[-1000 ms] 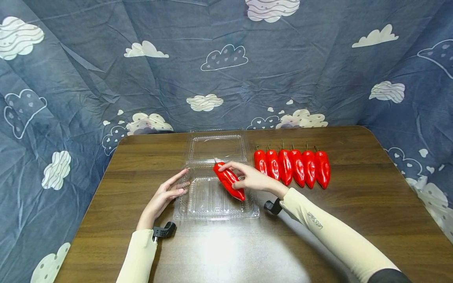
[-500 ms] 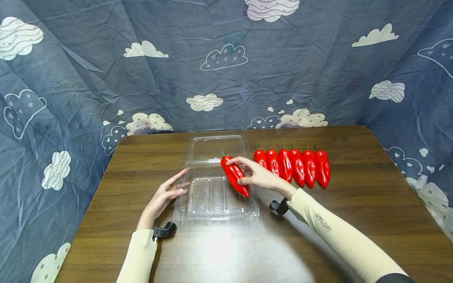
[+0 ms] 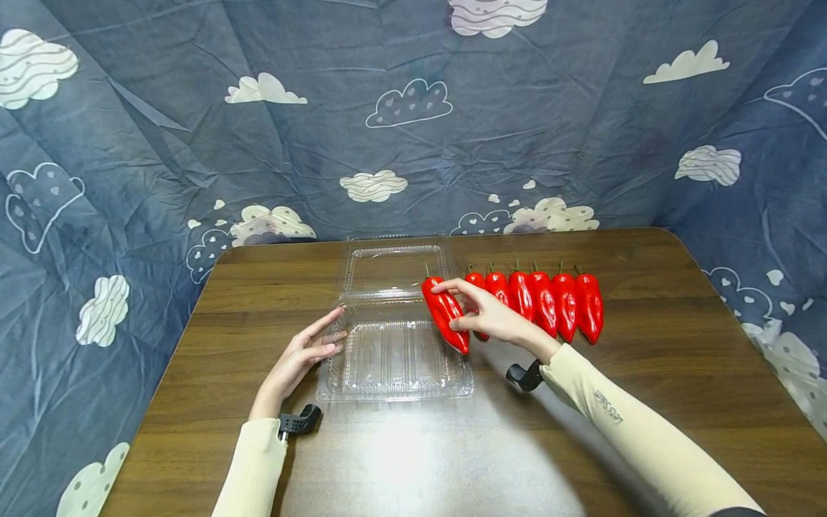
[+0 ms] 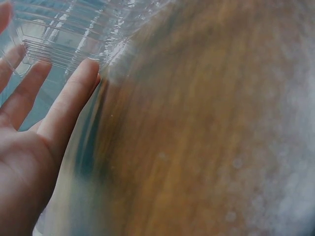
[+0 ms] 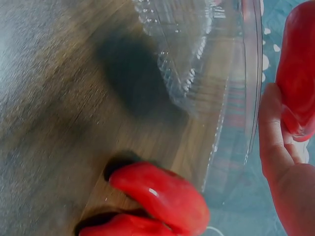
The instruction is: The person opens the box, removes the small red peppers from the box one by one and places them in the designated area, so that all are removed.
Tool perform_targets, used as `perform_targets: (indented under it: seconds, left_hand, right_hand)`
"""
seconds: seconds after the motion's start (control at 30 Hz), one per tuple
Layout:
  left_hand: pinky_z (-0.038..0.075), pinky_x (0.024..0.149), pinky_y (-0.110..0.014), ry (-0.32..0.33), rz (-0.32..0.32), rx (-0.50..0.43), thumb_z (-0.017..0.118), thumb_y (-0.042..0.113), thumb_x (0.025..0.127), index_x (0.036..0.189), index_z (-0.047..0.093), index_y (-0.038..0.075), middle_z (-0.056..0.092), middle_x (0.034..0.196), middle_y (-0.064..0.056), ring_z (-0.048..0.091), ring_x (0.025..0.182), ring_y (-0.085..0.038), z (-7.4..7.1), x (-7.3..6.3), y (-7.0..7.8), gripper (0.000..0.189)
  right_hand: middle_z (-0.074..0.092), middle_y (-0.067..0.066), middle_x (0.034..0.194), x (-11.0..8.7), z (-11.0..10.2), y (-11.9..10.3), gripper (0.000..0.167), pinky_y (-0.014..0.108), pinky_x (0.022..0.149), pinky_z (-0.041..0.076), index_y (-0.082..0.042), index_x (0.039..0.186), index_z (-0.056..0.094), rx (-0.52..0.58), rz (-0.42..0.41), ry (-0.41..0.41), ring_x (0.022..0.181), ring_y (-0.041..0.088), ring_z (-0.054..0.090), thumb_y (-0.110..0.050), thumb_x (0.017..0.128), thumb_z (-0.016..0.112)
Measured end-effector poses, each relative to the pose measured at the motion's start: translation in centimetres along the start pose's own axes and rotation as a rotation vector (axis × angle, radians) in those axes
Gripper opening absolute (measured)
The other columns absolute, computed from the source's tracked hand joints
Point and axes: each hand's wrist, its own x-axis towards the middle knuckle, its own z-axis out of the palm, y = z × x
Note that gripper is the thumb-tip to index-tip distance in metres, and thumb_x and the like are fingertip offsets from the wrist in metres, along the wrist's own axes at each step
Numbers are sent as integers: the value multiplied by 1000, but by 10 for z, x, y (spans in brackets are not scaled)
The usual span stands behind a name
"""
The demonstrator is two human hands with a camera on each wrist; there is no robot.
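A red pepper [image 3: 446, 314] with a green stem is held by my right hand [image 3: 484, 314], thumb and fingers pinching its side above the right edge of a clear plastic clamshell box [image 3: 395, 396]. The right wrist view shows the same held pepper [image 5: 298, 64] at its right edge, the box beside it. My left hand [image 3: 300, 361] rests at the box's left wall with its fingers spread. In the left wrist view those straight fingers [image 4: 74, 101] touch the clear plastic wall. The box's lid [image 3: 395, 269] lies folded back behind the base.
Several more red peppers [image 3: 543, 305] lie in a row on the wooden table [image 3: 646, 345], right of the box, stems pointing away. My right hand partly covers the leftmost ones. A blue cloud-patterned cloth [image 3: 555, 122] hangs behind the table.
My right hand has carried the pepper rightward and slightly back, from over the middle of the box to its right edge. The left hand has stayed in place.
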Motion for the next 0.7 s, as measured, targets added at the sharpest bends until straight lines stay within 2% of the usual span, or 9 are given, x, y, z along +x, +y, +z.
perform_targets:
  seconds: [0.17, 0.37, 0.6, 0.7]
  left_hand:
    - [42, 101, -29, 4, -7, 4, 46, -8, 93, 150, 25, 2, 15, 158, -11, 25, 136, -43, 0, 0, 0, 62]
    - [42, 101, -29, 2, -6, 3, 45, -9, 93, 150, 25, 2, 15, 158, -11, 25, 136, -43, 0, 0, 0, 62]
    - [42, 101, -29, 1, -2, 5, 45, -8, 93, 150, 25, 1, 14, 158, -13, 25, 136, -44, 0, 0, -1, 62]
    - [42, 101, -29, 1, 0, 6, 46, -8, 93, 150, 25, 1, 14, 158, -14, 25, 136, -44, 0, -1, -1, 62]
  right_hand:
    - [46, 15, 134, -5, -5, 4, 55, 38, 75, 49, -12, 134, 50, 9, 19, 27, 95, 31, 58, 2, 83, 64]
    - [45, 11, 136, -11, -12, 7, 54, 43, 88, 45, -15, 134, 50, -10, 38, 59, 118, 31, 46, -2, 84, 65]
    - [44, 15, 136, -19, -20, 12, 53, 42, 86, 47, -11, 134, 48, 22, 35, 66, 109, 35, 54, 0, 85, 64]
    - [41, 15, 139, -22, -23, 15, 53, 40, 86, 48, -10, 135, 48, 26, 53, 84, 112, 37, 54, 0, 85, 64]
